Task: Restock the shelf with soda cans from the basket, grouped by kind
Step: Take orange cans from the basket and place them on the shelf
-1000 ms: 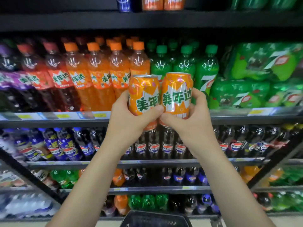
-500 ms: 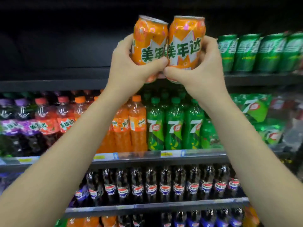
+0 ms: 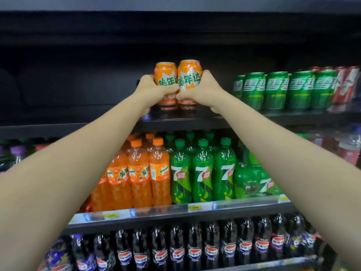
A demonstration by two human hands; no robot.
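Note:
Two orange soda cans stand side by side on the dark top shelf (image 3: pixel 101 114), touching each other. My left hand (image 3: pixel 151 89) grips the left orange can (image 3: pixel 165 73). My right hand (image 3: pixel 203 89) grips the right orange can (image 3: pixel 189 72). Both cans are upright and their bottoms seem to rest on the shelf board. To their right, past a gap, stands a row of green soda cans (image 3: pixel 283 89). The basket is out of view.
Red cans (image 3: pixel 345 85) stand at the far right of the top shelf. The shelf left of the orange cans is dark and bare. Below are orange bottles (image 3: pixel 139 173), green bottles (image 3: pixel 202 171) and, lower still, dark cola bottles (image 3: pixel 195 249).
Both hands have carried the two orange cans up and away from me, from in front of the bottle shelf onto the top shelf. The view has tilted upward.

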